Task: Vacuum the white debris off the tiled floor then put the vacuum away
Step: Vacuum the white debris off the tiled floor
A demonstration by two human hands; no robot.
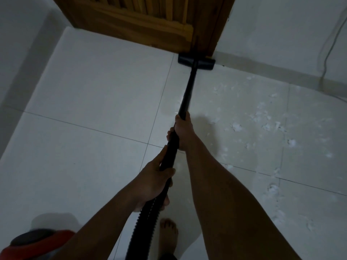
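1. Your right grip (183, 128) is clasping the black wand (188, 91); your left grip (155, 182) is clasping nearer, where the ribbed hose (148, 212) is joining.
2. The floor head (196, 61) is sitting far off, at the wooden door's (140, 21) foot.
3. White debris (262, 119) is lying right of the wand on the tiled floor (93, 91).
4. The wand is looking rigid, the hose floppy; steering from the wand is likely working best.

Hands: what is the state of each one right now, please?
Left hand: closed around the long black vacuum tube, near its ribbed hose.
Right hand: closed around the same tube, further forward.
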